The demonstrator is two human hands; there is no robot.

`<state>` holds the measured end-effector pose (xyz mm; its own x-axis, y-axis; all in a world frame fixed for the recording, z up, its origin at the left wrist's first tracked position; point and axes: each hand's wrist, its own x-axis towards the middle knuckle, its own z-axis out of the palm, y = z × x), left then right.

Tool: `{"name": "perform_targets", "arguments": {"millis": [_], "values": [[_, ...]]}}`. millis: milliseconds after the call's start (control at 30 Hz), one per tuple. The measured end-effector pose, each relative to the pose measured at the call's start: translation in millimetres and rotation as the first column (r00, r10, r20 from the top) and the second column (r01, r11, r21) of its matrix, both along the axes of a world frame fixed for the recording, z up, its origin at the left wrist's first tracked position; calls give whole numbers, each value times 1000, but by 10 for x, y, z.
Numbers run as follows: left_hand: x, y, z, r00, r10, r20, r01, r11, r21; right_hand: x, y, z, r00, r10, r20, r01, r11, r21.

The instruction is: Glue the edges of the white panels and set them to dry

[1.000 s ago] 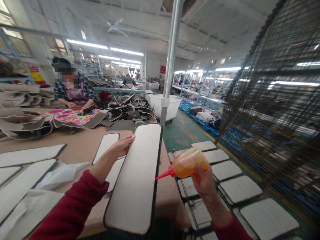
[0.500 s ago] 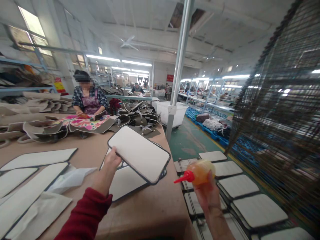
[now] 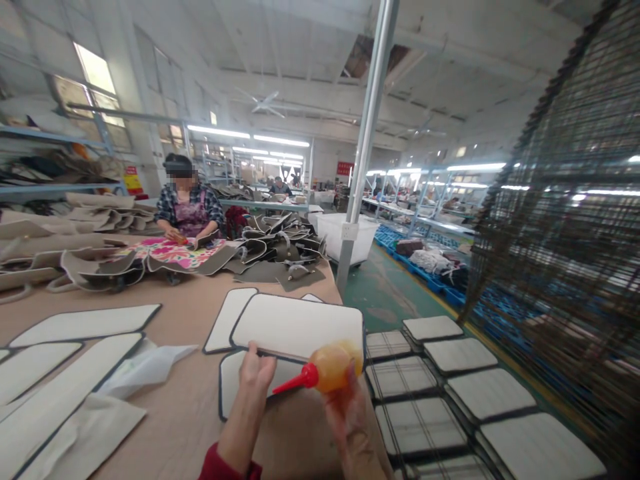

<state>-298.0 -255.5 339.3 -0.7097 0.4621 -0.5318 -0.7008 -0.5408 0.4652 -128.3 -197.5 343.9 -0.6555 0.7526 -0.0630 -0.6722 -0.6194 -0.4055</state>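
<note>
left hand loosely parted, seemingly empty, 7 o'clock of white panel; right hand grips bottle, 4 o'clock. likely panel-placing; next move needs steady nozzle.

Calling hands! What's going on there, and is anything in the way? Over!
Left hand open, near edge of top panel, contact unclear. Right hand gripping bottle, nozzle pointing left. Bottle partly hides top panel.

Kinda grey and dim overall. Long white fluorescent tubes and the bright rectangular glass windows at left blow out, the dark wire mesh smears toward the right edge, and the translucent amber squeeze bottle looks soft and blurry.
</note>
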Motion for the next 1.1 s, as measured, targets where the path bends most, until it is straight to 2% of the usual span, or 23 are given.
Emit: {"name": "perform_targets", "arguments": {"millis": [100, 167, 267, 333, 367, 433, 500, 533, 567, 633, 733, 800, 867, 933, 1033, 1100], "values": [[32, -55, 40, 998, 49, 29, -49, 999, -12, -15, 73, 18, 999, -38, 5, 38, 998, 47], [62, -151, 60, 999, 23, 25, -24, 999, 47, -22, 113, 27, 998, -64, 0, 64, 996, 58], [133, -339, 19, 994, -108, -23, 110, 972, 208, -37, 176, 52, 996, -83, -20, 84, 995, 55], [176, -479, -77, 979, -201, -32, 203, 957, 208, -44, 219, 62, 996, -83, -29, 85, 995, 53], [184, -553, -139, 969, -246, -21, 246, 957, 152, -45, 237, 60, 996, -84, -32, 85, 995, 52], [155, -701, -248, 951, -308, -32, 307, 951, -44, -46, 258, 40, 996, -87, -30, 88, 994, 62], [51, -826, -264, 922, -337, -188, 278, 918, -284, -48, 252, 3, 997, -81, -13, 82, 993, 79], [-26, -868, -213, 881, -345, -323, 211, 899, -384, -50, 239, -18, 997, -74, 0, 74, 994, 86], [-116, -887, -122, 805, -341, -486, 104, 887, -449, -53, 219, -36, 998, -63, 13, 62, 994, 88], [-320, -842, 158, 622, -358, -696, -46, 871, -489, -61, 162, -67, 999, -17, 37, 14, 997, 78], [-618, -580, 614, 394, -468, -791, -46, 849, -526, -78, 55, -105, 995, 71, 67, -74, 997, 37], [-762, -340, 797, 271, -551, -789, 4, 820, -572, -86, -17, -135, 991, 108, 78, -109, 994, 10], [-838, -127, 852, 204, -661, -722, 133, 749, -649, -87, -74, -165, 989, 121, 80, -120, 993, -11], [-855, 10, 820, 149, -737, -659, 248, 673, -697, -82, -110, -182, 985, 153, 84, -153, 988, -14], [-842, 49, 726, 1, -808, -590, 433, 532, -728, -66, -134, -168, 977, 196, 87, -196, 981, -5], [-846, -3, 676, -96, -825, -558, 514, 439, -737, -43, -141, -144, 978, 188, 90, -187, 982, -18]]}}
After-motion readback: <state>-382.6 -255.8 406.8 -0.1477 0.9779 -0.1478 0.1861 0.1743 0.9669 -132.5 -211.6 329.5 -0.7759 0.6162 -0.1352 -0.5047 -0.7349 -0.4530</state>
